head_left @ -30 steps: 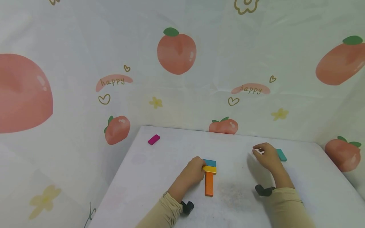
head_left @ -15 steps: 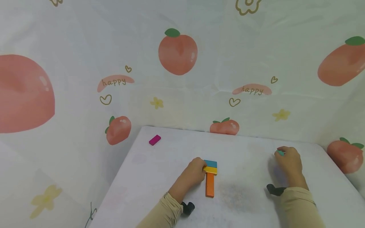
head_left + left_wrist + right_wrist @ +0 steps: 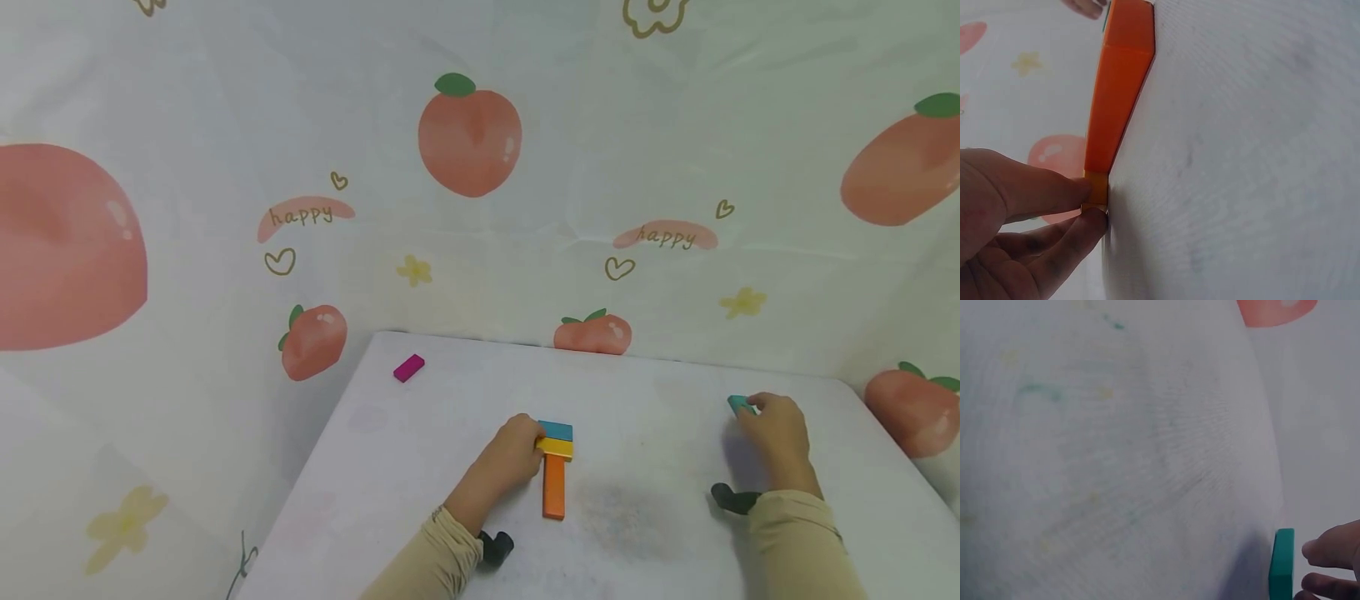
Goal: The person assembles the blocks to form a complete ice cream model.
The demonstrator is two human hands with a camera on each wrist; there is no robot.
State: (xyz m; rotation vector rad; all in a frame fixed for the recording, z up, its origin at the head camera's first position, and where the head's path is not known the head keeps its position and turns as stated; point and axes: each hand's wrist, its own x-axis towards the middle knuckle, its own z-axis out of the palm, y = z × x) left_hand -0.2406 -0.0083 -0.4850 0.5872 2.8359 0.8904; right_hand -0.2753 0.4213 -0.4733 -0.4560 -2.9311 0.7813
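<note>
A blue block (image 3: 556,430), a yellow block (image 3: 557,448) and an orange block (image 3: 553,487) lie together in a T shape on the white table. At the left end of the crossbar, my left hand (image 3: 512,451) holds the yellow block between thumb and finger, with a fingertip against the blue block too. The left wrist view shows the thumb on the yellow block (image 3: 1096,186), beside the long orange block (image 3: 1121,81). Farther right, my right hand (image 3: 780,433) is around a teal block (image 3: 738,403). In the right wrist view, its fingers (image 3: 1329,550) stand slightly apart from the teal block (image 3: 1282,562).
A magenta block (image 3: 409,367) lies at the table's far left. Behind the table (image 3: 465,383) hangs a white cloth (image 3: 525,242) printed with peaches. A black wrist camera (image 3: 495,548) is on the left wrist, another (image 3: 733,498) on the right.
My right hand has moved right, from left of the teal block to over it, then slightly farther right, uncovering more of the block. The left hand and the T-shaped blocks have stayed in place.
</note>
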